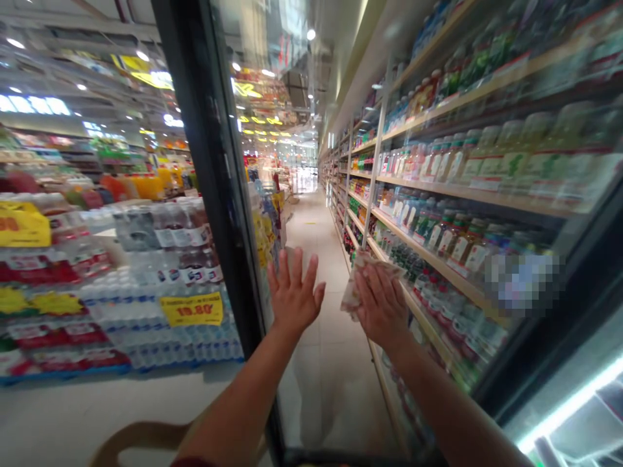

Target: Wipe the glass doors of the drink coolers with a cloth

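Two bare hands at a glass door, the right one with a cloth

A person's two forearms reach forward from the bottom of the view toward a tall glass door (318, 363) edged by a black frame (209, 162). The left hand (295, 299) is held flat, fingers spread wide and thumb out, with nothing in it; it appears to rest on the glass. To its right and well apart, the right hand (382, 303) lies over a pale, patterned cloth (351, 296), keeping hold of it under the palm and nearly straight, close-set fingers. The cloth is bunched, its edges showing beside and above the fingers, and seems pressed to the glass.

Rows of bottles (450, 243) on pale shelves (516, 203) show at right. Outside the frame, at left, stand stacked drink packs (160, 337) with a yellow sign (192, 310). A bright light strip (572, 403) slants across the lower right corner.
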Tool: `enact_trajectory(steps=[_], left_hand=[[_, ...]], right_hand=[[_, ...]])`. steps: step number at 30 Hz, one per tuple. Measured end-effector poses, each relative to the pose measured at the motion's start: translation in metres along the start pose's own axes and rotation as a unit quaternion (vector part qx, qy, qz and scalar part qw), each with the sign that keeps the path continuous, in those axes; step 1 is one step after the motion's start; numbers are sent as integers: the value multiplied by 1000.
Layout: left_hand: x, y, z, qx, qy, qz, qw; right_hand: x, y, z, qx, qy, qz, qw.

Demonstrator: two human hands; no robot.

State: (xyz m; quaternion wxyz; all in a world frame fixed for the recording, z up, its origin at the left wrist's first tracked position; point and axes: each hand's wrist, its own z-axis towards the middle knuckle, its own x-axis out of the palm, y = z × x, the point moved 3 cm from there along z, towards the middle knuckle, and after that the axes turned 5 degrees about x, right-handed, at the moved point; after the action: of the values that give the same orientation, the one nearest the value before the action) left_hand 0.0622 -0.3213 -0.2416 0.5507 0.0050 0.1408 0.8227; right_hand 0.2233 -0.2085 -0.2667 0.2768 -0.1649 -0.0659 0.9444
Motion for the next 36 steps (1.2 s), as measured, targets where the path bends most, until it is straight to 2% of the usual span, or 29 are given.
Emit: enact_trajectory(steps=[2, 5, 7, 11, 13, 14, 16, 18, 20, 22, 26, 28, 30, 34, 36], left_hand=[[2, 2, 1, 4, 3, 13, 1000], [3, -1, 2, 4, 6, 5, 1000], [4, -2, 1, 1, 7, -1, 1000], [7, 1, -2, -12, 11, -8, 1000], [9, 2, -3, -16, 23, -13, 1000], [10, 2, -4, -20, 29, -17, 999], [11, 2, -4, -28, 35, -29, 999], [12, 3, -5, -35, 35, -35, 998], [13, 3, -4, -33, 30, -27, 999], [14, 3, -3, -24, 24, -20, 999], [20, 5, -5, -36, 27, -29, 999], [23, 7, -6, -47, 37, -39, 997], [24, 8, -8, -48, 39, -42, 997], [23, 8, -6, -32, 27, -35, 999], [23, 7, -4, -17, 18, -30, 999]], right_hand=[[1, 11, -17, 32, 31, 8, 999], [-1, 21, -32, 33, 72, 32, 996], [-6, 17, -22, 43, 65, 47, 996], [-11, -3, 22, 111, 23, 46, 992], [-7, -6, 25, 135, 16, 29, 990], [-2, -3, 17, 135, 20, 21, 990], [8, 9, -18, 108, 50, 12, 993], [19, 24, -60, 53, 97, 26, 994], [24, 34, -88, 8, 118, 45, 992], [24, 35, -83, 2, 122, 49, 991], [16, 24, -8, 60, 101, 32, 993], [16, 24, 15, 73, 87, 32, 993], [22, 32, 5, 50, 92, 49, 993], [39, 58, -73, -90, 135, 126, 979], [41, 59, -91, -129, 141, 146, 971]])
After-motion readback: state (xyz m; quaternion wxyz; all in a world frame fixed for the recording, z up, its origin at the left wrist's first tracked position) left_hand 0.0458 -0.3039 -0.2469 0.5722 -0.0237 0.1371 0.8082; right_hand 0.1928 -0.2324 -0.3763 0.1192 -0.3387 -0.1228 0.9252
